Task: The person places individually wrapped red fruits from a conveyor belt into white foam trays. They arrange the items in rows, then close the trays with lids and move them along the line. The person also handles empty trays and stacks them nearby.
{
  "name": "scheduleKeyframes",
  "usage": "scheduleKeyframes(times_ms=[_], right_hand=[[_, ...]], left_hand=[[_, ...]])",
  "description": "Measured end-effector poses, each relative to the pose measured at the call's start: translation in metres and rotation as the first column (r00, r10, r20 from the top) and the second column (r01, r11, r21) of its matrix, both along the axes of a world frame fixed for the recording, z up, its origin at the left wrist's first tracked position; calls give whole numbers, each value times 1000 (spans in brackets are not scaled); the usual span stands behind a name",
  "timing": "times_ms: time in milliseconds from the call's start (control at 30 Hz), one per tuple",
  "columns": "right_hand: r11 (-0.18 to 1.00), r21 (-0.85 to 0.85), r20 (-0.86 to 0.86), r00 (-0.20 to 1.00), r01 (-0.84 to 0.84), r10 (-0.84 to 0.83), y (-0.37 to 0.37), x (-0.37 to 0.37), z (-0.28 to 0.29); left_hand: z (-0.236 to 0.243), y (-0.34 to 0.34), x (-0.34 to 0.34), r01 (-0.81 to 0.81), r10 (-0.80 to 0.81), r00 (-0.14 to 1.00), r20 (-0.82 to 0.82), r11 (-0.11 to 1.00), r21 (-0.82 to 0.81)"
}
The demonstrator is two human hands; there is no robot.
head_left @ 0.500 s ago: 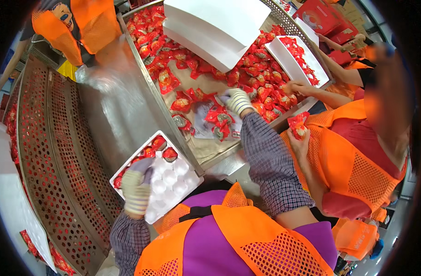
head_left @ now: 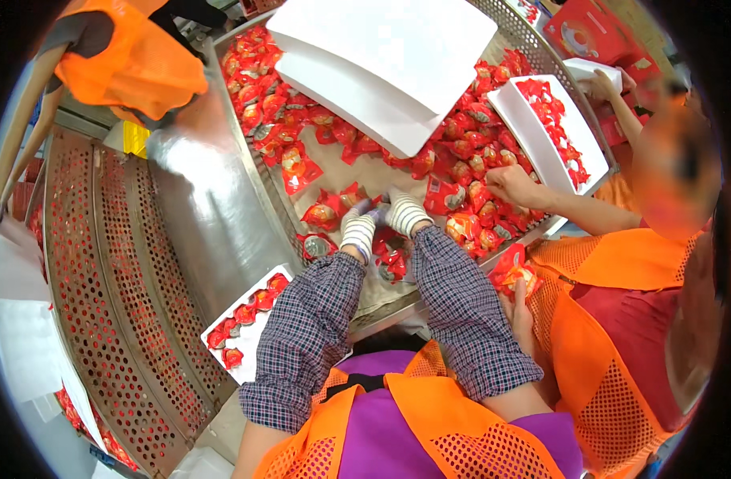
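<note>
My left hand, in a striped glove, reaches into the metal bin among red-wrapped packets. Beside it, nearly touching, is my right hand in a matching glove. The fingers of both look curled together; whatever lies between them is hidden. Just below the hands lies a red packet with a silvery part, and another packet sits to the left. A white pocketed tray is partly covered by my left sleeve. Along its far left edge runs a row of red packets, with one more beside the row.
A large white foam box lies across the packet-filled bin. A narrow white box with red packets stands at its right. A co-worker's hand reaches in there. Perforated metal panels curve along the left.
My left hand has left the tray and come up into the bin beside my right hand. My right hand has shifted slightly lower. At upper left, a person in an orange vest has bent over.
</note>
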State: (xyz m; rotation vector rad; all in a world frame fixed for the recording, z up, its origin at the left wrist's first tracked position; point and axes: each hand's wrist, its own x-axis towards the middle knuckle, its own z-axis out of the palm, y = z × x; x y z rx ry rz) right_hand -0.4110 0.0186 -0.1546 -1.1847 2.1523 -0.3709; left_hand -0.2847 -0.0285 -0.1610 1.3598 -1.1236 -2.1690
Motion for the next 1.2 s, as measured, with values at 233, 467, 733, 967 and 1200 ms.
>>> scheduleKeyframes(times_ms=[233,467,733,967,1200], right_hand=[[965,-239,297,954,110,-35,6,-14,43],[829,-413,33,916,377,-400,66,-8,81],[704,-338,714,657,624,-240,123,19,96],[651,-144,941,306,745,-142,131,29,94],[573,-223,966,101,788,237,130,58,106]], left_hand=[[-10,-6,-21,-87,96,995,42,982,-167],[7,-41,-88,619,-18,780,626,-132,-775],[-6,-64,-145,576,64,804,591,162,-802],[33,-19,-33,857,-293,516,805,170,-487],[113,11,76,258,-150,882,-447,947,192]])
